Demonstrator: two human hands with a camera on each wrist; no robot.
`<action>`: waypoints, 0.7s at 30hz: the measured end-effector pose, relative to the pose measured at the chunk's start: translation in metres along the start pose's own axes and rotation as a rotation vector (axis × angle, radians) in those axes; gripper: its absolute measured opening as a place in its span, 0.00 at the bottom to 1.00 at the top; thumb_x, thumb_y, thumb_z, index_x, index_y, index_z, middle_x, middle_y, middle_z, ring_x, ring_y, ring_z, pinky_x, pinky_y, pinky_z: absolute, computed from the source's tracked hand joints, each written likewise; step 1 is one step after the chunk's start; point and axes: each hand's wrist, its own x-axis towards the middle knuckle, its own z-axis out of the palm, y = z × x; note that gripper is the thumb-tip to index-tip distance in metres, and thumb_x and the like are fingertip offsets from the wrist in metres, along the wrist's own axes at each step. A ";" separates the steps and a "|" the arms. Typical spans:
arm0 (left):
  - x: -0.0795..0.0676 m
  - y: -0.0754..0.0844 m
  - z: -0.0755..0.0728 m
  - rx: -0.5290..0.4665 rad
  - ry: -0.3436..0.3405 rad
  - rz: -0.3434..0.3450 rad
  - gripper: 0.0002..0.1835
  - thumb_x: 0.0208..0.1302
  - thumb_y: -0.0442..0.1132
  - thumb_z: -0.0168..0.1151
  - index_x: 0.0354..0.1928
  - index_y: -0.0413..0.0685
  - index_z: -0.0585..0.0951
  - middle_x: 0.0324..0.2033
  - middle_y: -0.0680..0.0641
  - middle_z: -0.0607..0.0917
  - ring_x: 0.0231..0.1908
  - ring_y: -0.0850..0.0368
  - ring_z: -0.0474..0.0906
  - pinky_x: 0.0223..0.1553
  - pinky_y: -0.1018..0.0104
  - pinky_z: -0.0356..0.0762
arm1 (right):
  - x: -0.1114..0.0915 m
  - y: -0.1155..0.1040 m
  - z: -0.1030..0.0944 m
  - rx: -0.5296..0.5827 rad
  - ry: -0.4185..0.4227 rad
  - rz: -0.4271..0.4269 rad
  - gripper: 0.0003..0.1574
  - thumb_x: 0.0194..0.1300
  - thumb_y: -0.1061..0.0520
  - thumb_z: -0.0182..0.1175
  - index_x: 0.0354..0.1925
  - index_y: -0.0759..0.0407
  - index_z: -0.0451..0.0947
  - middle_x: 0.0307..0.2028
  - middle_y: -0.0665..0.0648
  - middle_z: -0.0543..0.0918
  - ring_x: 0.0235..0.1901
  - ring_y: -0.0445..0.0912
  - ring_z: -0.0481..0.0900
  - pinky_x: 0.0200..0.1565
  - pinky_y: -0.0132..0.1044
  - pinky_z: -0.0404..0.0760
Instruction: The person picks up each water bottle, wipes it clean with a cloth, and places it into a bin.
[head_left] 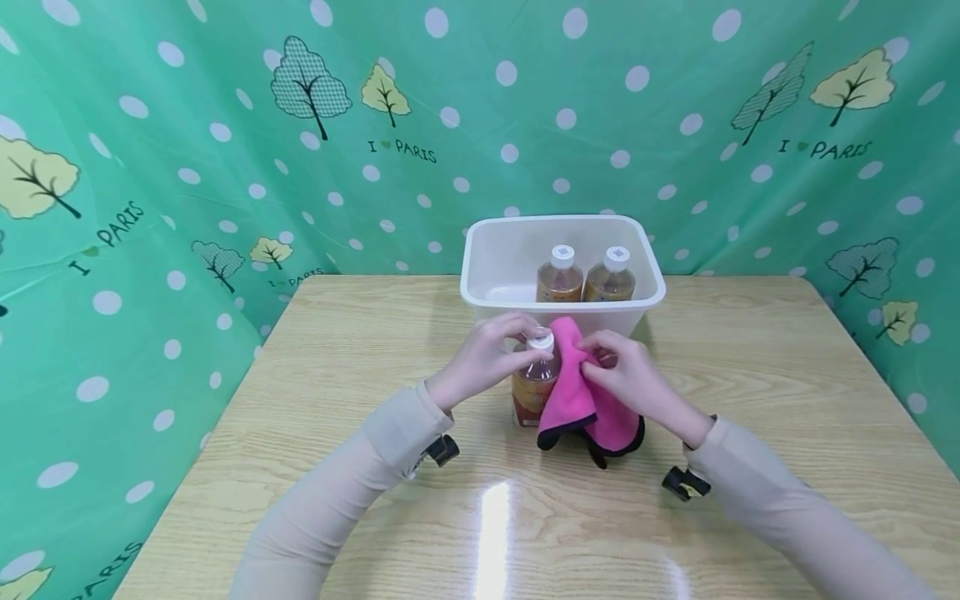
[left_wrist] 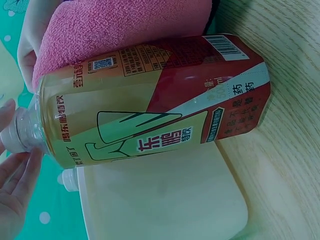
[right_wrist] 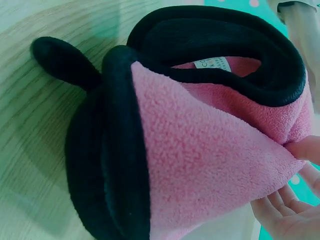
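A drink bottle point(left_wrist: 145, 105) with a red and gold label stands upright on the table, in front of the white bin. My left hand point(head_left: 498, 350) grips its white cap point(head_left: 540, 342) between thumb and fingers. To its right hangs a pink cloth point(head_left: 573, 392) with black edging, pinched near its top by my right hand point(head_left: 626, 367). The cloth lies against the bottle's side in the left wrist view. In the right wrist view, the pink cloth point(right_wrist: 215, 145) drapes in folds, with a small white tag point(right_wrist: 212, 64) and a black loop point(right_wrist: 65, 57) showing.
Behind the hands, the white plastic bin point(head_left: 487, 258) holds two more capped bottles, one point(head_left: 560, 279) beside the other point(head_left: 611, 279). The wooden table point(head_left: 360, 350) reaches back to a green curtain point(head_left: 420, 200) with dots and trees.
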 end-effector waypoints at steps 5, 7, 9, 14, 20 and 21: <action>0.000 0.000 0.000 -0.006 -0.004 -0.005 0.09 0.47 0.33 0.67 0.32 0.39 0.80 0.31 0.46 0.82 0.33 0.61 0.77 0.35 0.77 0.77 | 0.000 0.001 0.000 0.000 -0.028 0.037 0.11 0.51 0.74 0.57 0.36 0.69 0.75 0.33 0.61 0.77 0.31 0.49 0.76 0.34 0.39 0.80; 0.000 0.000 0.000 -0.013 -0.006 -0.009 0.09 0.47 0.33 0.67 0.32 0.39 0.80 0.31 0.46 0.82 0.33 0.61 0.77 0.36 0.77 0.77 | 0.000 0.001 0.000 0.006 -0.038 0.048 0.11 0.51 0.74 0.57 0.36 0.69 0.75 0.33 0.61 0.77 0.31 0.49 0.77 0.34 0.39 0.80; 0.000 0.000 0.000 -0.018 -0.006 -0.012 0.09 0.48 0.33 0.67 0.32 0.39 0.80 0.31 0.46 0.82 0.33 0.61 0.77 0.36 0.78 0.76 | 0.000 0.001 0.001 0.011 -0.044 0.053 0.10 0.51 0.74 0.57 0.35 0.68 0.74 0.32 0.61 0.77 0.31 0.49 0.77 0.34 0.38 0.80; 0.000 0.000 0.000 -0.023 -0.003 -0.005 0.09 0.47 0.33 0.67 0.32 0.39 0.80 0.31 0.46 0.82 0.33 0.61 0.77 0.37 0.79 0.75 | -0.001 0.005 0.003 0.022 -0.049 0.054 0.10 0.50 0.74 0.57 0.34 0.69 0.74 0.31 0.61 0.77 0.30 0.49 0.77 0.33 0.36 0.81; 0.000 -0.001 0.000 -0.041 0.002 0.009 0.10 0.47 0.34 0.67 0.32 0.39 0.80 0.32 0.46 0.83 0.33 0.60 0.78 0.37 0.79 0.75 | -0.005 0.015 0.010 0.002 -0.095 0.100 0.09 0.50 0.73 0.58 0.32 0.66 0.74 0.29 0.58 0.76 0.30 0.49 0.77 0.33 0.36 0.80; 0.001 -0.001 0.001 -0.043 0.002 0.009 0.10 0.47 0.34 0.67 0.32 0.39 0.80 0.32 0.46 0.83 0.33 0.60 0.78 0.38 0.79 0.75 | -0.006 0.016 0.011 -0.002 -0.105 0.107 0.09 0.50 0.73 0.58 0.32 0.66 0.73 0.29 0.58 0.76 0.30 0.48 0.77 0.33 0.37 0.80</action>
